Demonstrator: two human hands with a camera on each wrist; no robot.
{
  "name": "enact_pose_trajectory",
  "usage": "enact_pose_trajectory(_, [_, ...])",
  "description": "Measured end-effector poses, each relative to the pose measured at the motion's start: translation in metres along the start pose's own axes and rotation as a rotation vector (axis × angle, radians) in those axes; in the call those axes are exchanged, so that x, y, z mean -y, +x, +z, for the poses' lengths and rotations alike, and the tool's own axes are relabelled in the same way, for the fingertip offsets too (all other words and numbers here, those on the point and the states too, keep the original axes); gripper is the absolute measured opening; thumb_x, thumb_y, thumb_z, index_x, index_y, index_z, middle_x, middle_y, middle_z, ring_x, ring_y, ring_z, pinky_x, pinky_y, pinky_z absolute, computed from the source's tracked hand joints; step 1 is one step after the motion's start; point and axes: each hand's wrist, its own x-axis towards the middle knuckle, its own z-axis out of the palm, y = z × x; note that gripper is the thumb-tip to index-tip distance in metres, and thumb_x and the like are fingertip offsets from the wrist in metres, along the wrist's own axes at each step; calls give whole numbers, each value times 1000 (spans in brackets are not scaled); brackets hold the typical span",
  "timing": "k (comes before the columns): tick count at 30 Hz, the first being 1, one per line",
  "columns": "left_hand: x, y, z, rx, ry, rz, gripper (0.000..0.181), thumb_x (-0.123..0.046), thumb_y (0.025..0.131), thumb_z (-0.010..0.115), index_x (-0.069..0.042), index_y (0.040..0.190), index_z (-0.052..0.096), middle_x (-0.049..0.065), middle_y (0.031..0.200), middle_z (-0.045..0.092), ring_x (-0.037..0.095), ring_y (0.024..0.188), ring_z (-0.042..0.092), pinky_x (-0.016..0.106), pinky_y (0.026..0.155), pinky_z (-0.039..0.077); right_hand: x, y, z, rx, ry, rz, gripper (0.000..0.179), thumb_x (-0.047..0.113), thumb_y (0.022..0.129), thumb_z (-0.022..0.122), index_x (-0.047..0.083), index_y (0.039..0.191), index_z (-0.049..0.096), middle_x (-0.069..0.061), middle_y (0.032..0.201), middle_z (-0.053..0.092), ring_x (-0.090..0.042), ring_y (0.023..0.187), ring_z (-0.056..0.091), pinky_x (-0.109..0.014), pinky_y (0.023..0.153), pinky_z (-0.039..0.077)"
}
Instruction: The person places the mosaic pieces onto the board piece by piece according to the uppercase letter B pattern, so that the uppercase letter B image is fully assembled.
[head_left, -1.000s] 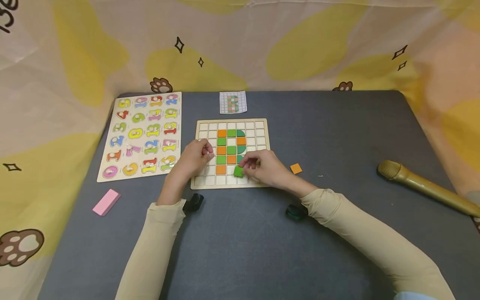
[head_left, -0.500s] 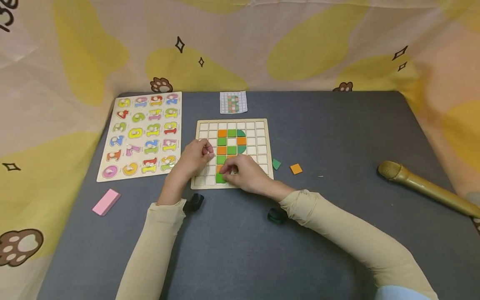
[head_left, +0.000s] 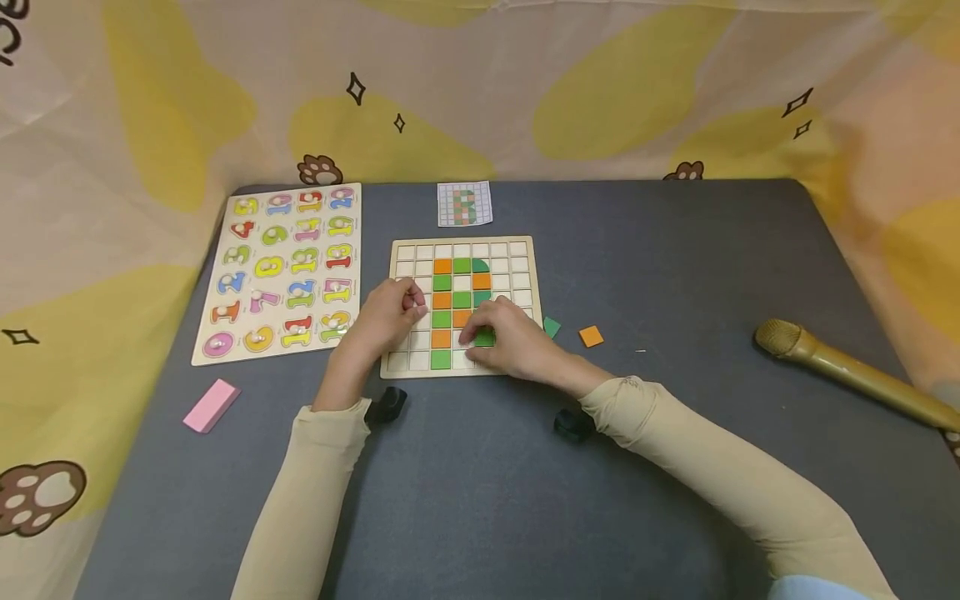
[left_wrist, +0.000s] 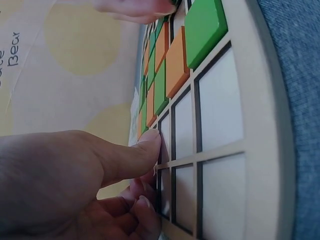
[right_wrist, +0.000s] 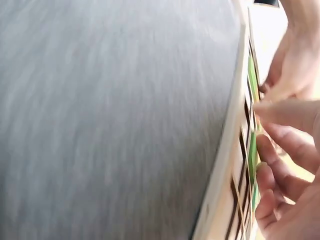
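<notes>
A wooden grid board (head_left: 420, 373) lies on the table, with green and orange square tiles and teal rounded tiles set in its cells. My right hand (head_left: 517, 340) is over its lower right part, thumb and forefinger apart, with a green tile (head_left: 484, 337) visible between them. A bottom-row green tile (head_left: 441, 359) sits left of that hand. My left hand (head_left: 384, 318) rests at the board's left side, fingers loosely curled; in the left wrist view its thumb (left_wrist: 147, 150) touches the grid near bare cells. The right palm hides several cells.
Right of the board lie a teal tile (head_left: 551, 327) and an orange tile (head_left: 591, 336). A pattern card (head_left: 465, 204) is behind it. A number puzzle board (head_left: 281, 275) and a pink block (head_left: 212, 406) lie at left, a gold microphone (head_left: 847, 371) at far right.
My right hand carried a green tile left, set it in the bottom row and let go, then moved back right. My left hand has stayed in place.
</notes>
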Motion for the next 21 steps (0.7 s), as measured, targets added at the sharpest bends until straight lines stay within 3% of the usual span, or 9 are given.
enact_pose_trajectory(5, [0,1,0,3,11,20,11,-10,106,63,0,109,62,16,103,52,30,98,49,39,85,40,-17,-11,-22,11,13,59,22,8,87,85,11,109,81,-7,116,70,-26,113,55,-42,98,45])
enact_pose_trajectory(12, [1,0,-1,3,9,35,10,-9,106,63,1,108,62,16,102,53,30,97,49,39,84,40,-47,-26,-57,55,26,117,40,10,83,91,9,121,77,-14,130,63,-32,120,49,-50,102,40])
enact_pose_trajectory(21, [1,0,-1,8,9,25,10,-9,106,62,1,109,62,16,103,53,30,97,49,40,85,40,-74,-38,-89,179,52,175,59,8,80,93,11,134,70,-14,128,59,-31,120,49,-51,105,42])
